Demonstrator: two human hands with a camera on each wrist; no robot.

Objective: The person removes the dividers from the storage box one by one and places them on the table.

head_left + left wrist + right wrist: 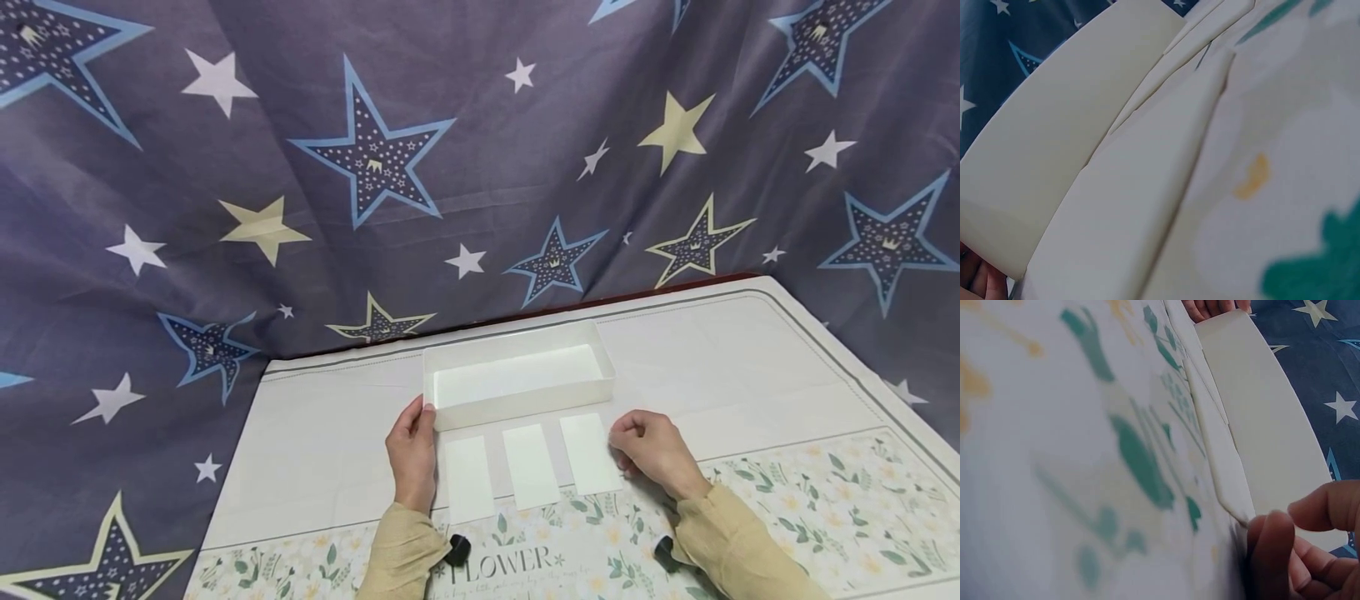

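A long, shallow white open box [525, 403] lies toward the back of the table, its inside bare. My left hand [412, 450] holds the box's front left corner, with the thumb at the front and the fingers along the side. In the left wrist view those fingers [985, 275] show at the end of the box wall [1066, 125]. Three flat white rectangular pieces, left [469, 479], middle [531, 467] and right [589, 454], lie in a row before the box. Beside the right piece's edge is my right hand [660, 450], fingers loosely bent, nothing visible between them.
A white tablecloth [750, 367] with a floral printed band [810, 517] covers the table. Behind the far edge hangs a dark curtain [480, 150] patterned with stars. Black wrist devices, left [458, 551] and right [666, 554], sit at the sleeves.
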